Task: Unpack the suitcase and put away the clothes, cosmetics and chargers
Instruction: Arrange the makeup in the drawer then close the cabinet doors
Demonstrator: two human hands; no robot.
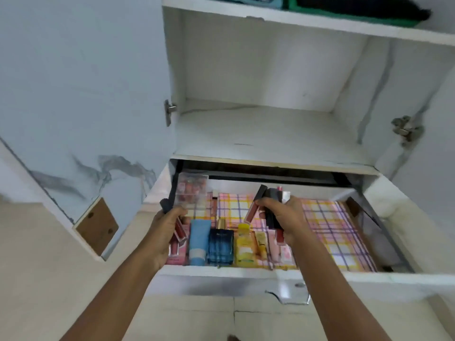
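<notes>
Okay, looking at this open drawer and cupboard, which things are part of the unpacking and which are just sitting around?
Part of the job:
- left hand gripping a dark item
- right hand holding a bunch of cosmetics
- drawer
- blue tube, dark blue box, yellow bottle

Just lying about:
- folded clothes, top shelf
- door hinges

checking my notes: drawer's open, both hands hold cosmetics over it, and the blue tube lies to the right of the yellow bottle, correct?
Not quite. In the head view the blue tube lies left of the yellow bottle, with a dark blue box between them. The drawer is open, and the left hand and right hand hold cosmetics.
</notes>
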